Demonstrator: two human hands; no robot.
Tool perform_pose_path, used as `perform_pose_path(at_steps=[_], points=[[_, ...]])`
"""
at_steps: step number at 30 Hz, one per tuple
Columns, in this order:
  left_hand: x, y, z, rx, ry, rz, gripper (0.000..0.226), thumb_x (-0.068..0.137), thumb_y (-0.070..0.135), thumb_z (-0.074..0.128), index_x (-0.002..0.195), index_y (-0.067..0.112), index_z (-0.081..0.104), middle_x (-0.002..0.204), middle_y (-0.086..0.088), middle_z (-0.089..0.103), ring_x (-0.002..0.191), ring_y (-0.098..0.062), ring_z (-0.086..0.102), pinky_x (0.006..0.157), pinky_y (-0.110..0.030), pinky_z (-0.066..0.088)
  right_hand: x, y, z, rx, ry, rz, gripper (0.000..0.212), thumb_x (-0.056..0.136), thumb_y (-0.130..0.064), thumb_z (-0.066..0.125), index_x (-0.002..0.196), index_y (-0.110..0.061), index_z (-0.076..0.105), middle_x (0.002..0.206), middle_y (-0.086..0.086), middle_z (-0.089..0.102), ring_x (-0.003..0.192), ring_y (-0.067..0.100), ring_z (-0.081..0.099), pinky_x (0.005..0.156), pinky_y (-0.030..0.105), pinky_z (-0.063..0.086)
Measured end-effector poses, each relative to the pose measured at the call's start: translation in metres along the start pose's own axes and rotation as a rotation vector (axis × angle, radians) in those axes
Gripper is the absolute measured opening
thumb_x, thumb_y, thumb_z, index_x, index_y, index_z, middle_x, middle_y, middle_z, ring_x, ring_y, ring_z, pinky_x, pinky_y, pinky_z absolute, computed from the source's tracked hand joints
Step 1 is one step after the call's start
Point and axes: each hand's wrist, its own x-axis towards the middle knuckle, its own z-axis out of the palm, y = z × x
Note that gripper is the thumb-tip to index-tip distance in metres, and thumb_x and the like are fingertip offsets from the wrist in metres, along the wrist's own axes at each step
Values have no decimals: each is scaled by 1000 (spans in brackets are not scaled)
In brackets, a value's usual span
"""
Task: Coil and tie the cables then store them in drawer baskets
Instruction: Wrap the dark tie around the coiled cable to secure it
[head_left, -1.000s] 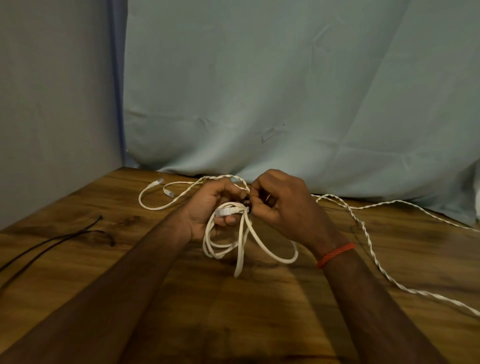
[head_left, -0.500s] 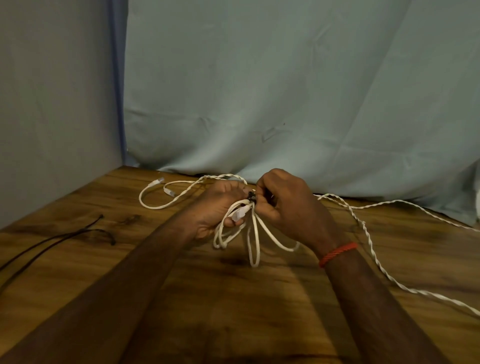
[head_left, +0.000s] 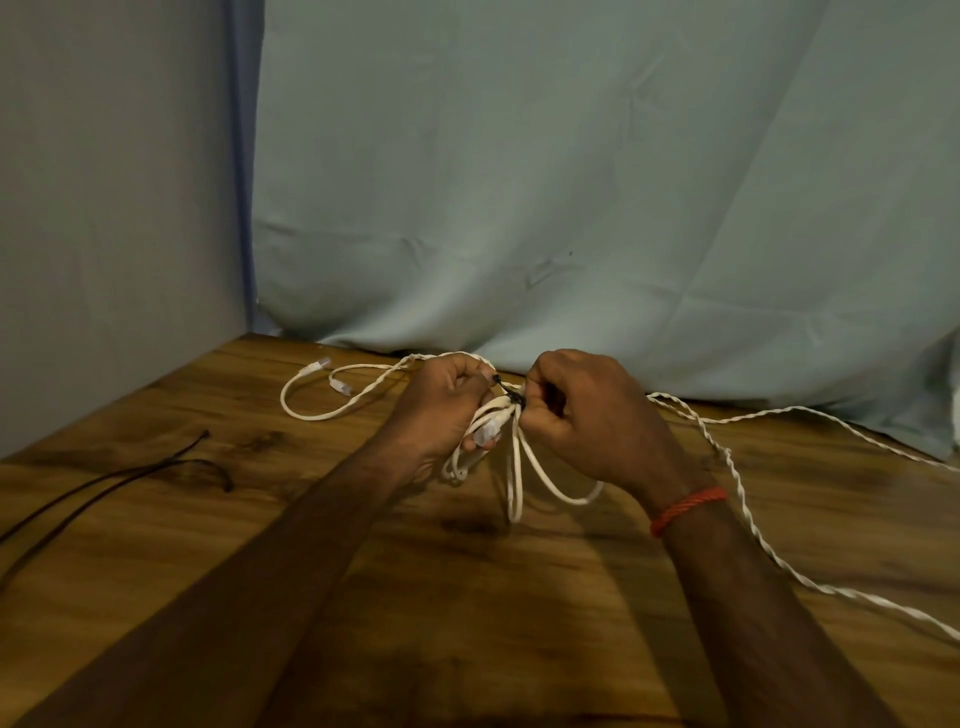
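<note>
A white cable (head_left: 545, 475) is gathered into a loose coil above the wooden table (head_left: 467, 597), its loops hanging down between my hands. My left hand (head_left: 441, 410) grips the coil's left side, with a white connector showing under its fingers. A thin black tie (head_left: 506, 391) is wrapped round the coil's top. My left fingertips pinch one end of it, and my right hand (head_left: 587, 421) pinches the tie at the bundle. A red thread band sits on my right wrist.
Another white cable (head_left: 322, 410) with two connectors curves on the table at the back left. A twisted white cord (head_left: 737, 488) runs off to the right. Black ties or wires (head_left: 119, 478) lie at the left. A pale cloth backdrop hangs behind.
The hanging loops have drawn in tighter and narrower. My hands have shifted slightly apart, and the black tie now shows stretched between them at the coil's top.
</note>
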Motion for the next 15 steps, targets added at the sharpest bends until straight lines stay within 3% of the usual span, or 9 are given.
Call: perform_pose_path(at_steps=[3,6,11,13,15], points=[[2,-1,0,-43,8,-38,29,102,13,52,92,-12,63,78,-38,63,66,-38,54,63,-47,45,0,0,-2,52,-14,5,16,74,-31,54,74,-16,59,69,-2,58,64,17,53,60,40,48],[5,-2,-1,-78,2,-69,30,102,13,53,89,-13,63,68,-22,59,64,-33,51,61,-37,43,1,0,-2,118,-23,19,14,73,-28,58,71,-15,60,69,0,61,64,17,55,59,37,48],[2,-1,-6,-260,-84,-143,32,101,12,55,103,-20,58,78,-22,59,63,-26,53,64,-32,43,-1,2,-5,257,9,48,8,77,-8,70,72,-13,64,71,-3,66,66,12,59,58,22,45],[0,0,-8,-421,-144,-227,39,96,16,59,113,-19,53,96,-28,57,76,-31,53,72,-35,42,0,1,-2,281,71,24,5,79,-10,65,75,-11,63,73,-3,63,69,13,57,61,26,47],[1,2,-8,-553,-165,-315,36,95,17,57,109,-16,55,94,-27,57,68,-28,56,65,-31,46,0,-2,6,241,131,-22,8,84,-17,57,81,-10,59,85,1,60,81,18,56,71,34,47]])
